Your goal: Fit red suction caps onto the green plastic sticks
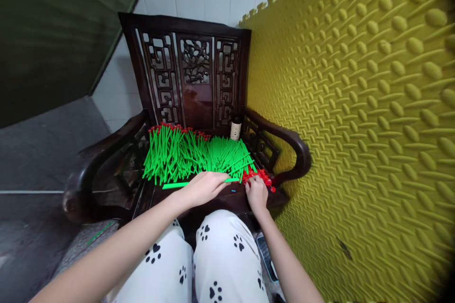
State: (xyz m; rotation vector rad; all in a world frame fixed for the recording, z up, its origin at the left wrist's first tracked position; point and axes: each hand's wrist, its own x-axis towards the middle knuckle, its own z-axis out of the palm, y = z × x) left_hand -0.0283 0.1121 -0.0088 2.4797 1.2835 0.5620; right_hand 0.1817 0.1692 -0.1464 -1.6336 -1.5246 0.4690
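Note:
My left hand (207, 186) is closed around a thin green stick (176, 185), which sticks out on both sides of it along the seat's front. Beside the stick's right end, my right hand (256, 192) reaches into a pile of small red pieces (263, 176). Its fingers are curled together, and what they pinch is hidden. Just behind my hands lies a heap of loose green sticks (227, 151). Farther left, many green sticks with red tips (170, 151) lie with those tips toward the chair back.
A dark carved wooden chair (197, 104) with curved armrests carries everything. A pale cylinder with a dark top (235, 129) stands at the seat's back right. A yellow textured foam mat (341, 104) rises close on the right. One green stick (100, 232) lies low at left.

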